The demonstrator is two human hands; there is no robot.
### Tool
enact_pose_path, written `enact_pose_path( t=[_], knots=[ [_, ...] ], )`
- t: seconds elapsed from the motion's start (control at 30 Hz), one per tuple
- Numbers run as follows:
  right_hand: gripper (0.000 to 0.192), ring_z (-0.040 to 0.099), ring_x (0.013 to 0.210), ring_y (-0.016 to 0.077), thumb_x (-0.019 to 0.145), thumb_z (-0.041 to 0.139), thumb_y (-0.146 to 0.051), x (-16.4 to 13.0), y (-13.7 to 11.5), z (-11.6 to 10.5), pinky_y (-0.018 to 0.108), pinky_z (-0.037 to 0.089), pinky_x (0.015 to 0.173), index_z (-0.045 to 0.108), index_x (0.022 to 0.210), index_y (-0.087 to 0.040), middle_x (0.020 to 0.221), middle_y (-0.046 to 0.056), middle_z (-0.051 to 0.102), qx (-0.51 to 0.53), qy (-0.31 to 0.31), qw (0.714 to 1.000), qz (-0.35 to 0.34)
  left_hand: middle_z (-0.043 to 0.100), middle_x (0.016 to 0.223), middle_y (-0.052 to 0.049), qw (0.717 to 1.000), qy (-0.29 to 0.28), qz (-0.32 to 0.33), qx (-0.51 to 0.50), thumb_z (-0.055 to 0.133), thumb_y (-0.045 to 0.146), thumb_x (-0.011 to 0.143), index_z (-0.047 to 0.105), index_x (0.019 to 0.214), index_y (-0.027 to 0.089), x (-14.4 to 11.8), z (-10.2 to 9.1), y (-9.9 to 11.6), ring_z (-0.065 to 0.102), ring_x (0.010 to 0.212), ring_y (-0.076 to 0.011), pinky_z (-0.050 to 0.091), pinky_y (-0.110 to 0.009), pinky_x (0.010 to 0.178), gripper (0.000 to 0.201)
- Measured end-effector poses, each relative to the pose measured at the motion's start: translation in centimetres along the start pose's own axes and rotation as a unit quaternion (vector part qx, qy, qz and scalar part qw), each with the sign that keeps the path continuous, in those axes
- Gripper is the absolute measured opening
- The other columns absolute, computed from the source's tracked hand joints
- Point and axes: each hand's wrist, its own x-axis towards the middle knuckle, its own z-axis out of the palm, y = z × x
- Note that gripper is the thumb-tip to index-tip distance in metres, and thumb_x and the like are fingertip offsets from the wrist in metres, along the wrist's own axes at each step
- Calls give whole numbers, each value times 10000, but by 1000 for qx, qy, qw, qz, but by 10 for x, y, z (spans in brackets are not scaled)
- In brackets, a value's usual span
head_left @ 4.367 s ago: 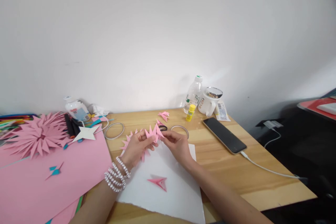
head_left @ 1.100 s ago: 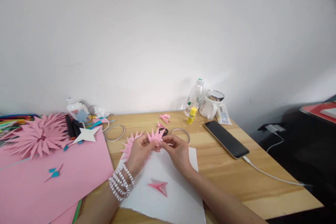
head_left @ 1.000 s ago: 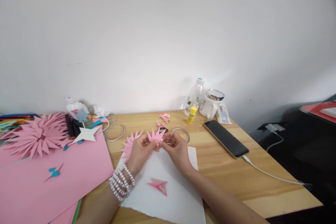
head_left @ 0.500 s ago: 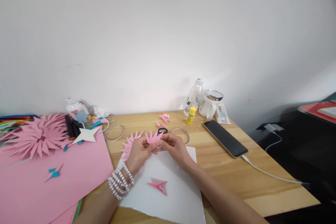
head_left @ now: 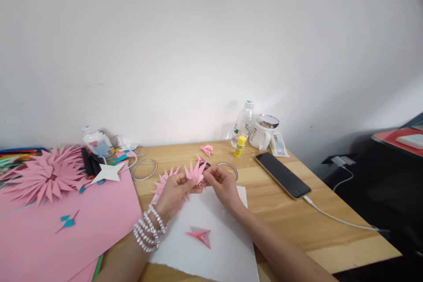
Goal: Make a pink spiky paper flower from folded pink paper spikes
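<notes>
While both hands, the left hand (head_left: pixel 174 190) and right hand (head_left: pixel 222 183), pinched the pink spiked paper piece (head_left: pixel 194 172) above the white sheet (head_left: pixel 218 246) mid-worktop, joining a point seemed underway; pressing the seam firmly looked next.

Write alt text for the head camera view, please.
Both hands, left hand and right hand, pinch a spiky pink paper piece above a white sheet on a wooden desk. A phone lies to the right.
</notes>
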Motion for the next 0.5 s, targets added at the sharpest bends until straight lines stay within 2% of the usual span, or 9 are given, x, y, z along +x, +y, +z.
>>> enact_pose_path(
  t=[0.13,0.23,0.33,0.43,0.5],
  knots=[
    [127,587,641,143,711,617,-293,-1,0,-2,269,526,586,632,683,-170,730,40,607,-99,0,992,-82,678,645,-46,999,2,-29,-21,774,290,542,665,688,90,3,-3,1,638,588,-145,510,-253,633,271],
    [83,575,701,151,713,618,-254,-3,1,-3,255,522,573,678,722,-197,792,53,587,-180,17,973,-145,674,639,-50,999,11,-39,-18,782,296,527,660,674,84,4,-4,-1,642,584,-151,514,-253,623,285],
    [95,560,663,142,747,601,-234,-4,5,-6,247,493,550,693,761,-215,752,49,578,-280,12,936,-214,672,639,-52,999,21,-44,-14,783,294,526,657,675,83,4,-5,-3,644,586,-156,515,-259,622,287],
    [164,569,659,142,818,524,-219,-3,9,-10,249,458,561,687,798,-211,754,58,612,-365,-27,890,-273,673,634,-62,998,22,-51,-7,774,285,546,662,691,79,5,-5,-5,643,590,-156,513,-260,617,276],
    [188,574,683,141,840,494,-221,-3,9,-13,247,449,585,679,812,-213,780,60,622,-385,-49,876,-287,671,625,-65,999,13,-53,-4,766,284,562,664,699,78,6,-6,-5,638,586,-150,510,-257,612,268]
  ],
)
